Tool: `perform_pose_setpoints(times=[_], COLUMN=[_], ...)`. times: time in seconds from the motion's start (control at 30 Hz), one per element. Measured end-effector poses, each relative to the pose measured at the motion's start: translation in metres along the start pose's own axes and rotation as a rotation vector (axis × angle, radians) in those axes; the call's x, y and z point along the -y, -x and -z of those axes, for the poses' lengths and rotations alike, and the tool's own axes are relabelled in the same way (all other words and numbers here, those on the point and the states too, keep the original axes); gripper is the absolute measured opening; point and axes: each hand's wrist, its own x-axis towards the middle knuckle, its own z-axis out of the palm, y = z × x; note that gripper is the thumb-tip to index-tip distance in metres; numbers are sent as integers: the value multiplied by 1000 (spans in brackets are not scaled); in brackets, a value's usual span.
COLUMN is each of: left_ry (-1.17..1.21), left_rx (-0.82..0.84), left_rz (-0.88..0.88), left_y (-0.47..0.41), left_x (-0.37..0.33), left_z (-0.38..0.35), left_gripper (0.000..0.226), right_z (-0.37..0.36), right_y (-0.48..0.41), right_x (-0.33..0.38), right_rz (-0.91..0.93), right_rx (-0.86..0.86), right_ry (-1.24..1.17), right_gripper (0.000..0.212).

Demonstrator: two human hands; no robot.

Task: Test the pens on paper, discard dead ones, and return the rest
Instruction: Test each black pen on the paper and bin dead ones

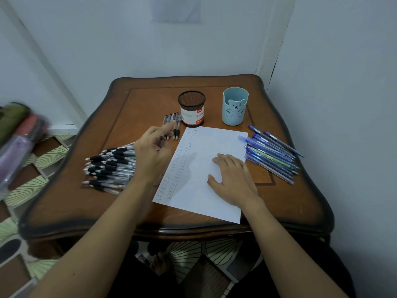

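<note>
While the left grip hovers: its fingers are loosely curled, forefinger stretched ahead. A small dark end shows among them, but I cannot tell whether it pinches a pen.
Just ahead of that grip: a short row of black pens lies side by side, touching the mesh holder.
Outward of that grip: a large pile of black pens lies on the desk, partly under the wrist.
Right grip: spread flat, pinching nothing, pressing down on the paper.
Between the two grips: two columns of small test marks run down the sheet's near-left part; the rest is blank.
Outward of the right grip: a pile of blue pens lies just beside the sheet's edge.
Beyond the right grip: a blue bear cup stands; no pens rise from it or from the mesh holder.
Progress: judging by the marks, many pens are tested.
Left: returning pens to the holders looks undone. Which heap is tested or dead, I cannot tell.
</note>
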Motion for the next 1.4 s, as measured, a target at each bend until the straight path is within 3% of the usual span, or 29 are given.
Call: perform_pose_setpoints(times=[0.17, 0.3, 0.4, 0.53, 0.8, 0.9, 1.03, 1.4], left_ry=[246, 294, 322, 117, 220, 214, 169, 87], left_rx=[-87, -6, 73, 193, 261, 279, 176, 208], left_rz=[216, 372, 512, 383, 551, 515, 552, 462], left_y=[17, 37, 46, 54, 62, 63, 65, 67], left_x=[0, -7, -5, 7, 11, 8, 16, 15], left_z=[7, 9, 11, 19, 26, 26, 26, 27], left_gripper=[33, 56, 48, 17, 12, 11, 29, 23], right_z=[1, 2, 2, 2, 1, 2, 2, 2], right_y=[0, 1, 1, 1, 1, 1, 0, 0], right_x=[1, 1, 1, 1, 0, -1, 0, 1], right_rz=[-1, 3, 3, 1, 18, 18, 16, 8], right_rx=[-3, -6, -5, 2, -8, -7, -8, 3], right_ry=[4, 7, 6, 2, 2, 9, 8, 7], right_gripper=[56, 55, 55, 55, 54, 54, 54, 54])
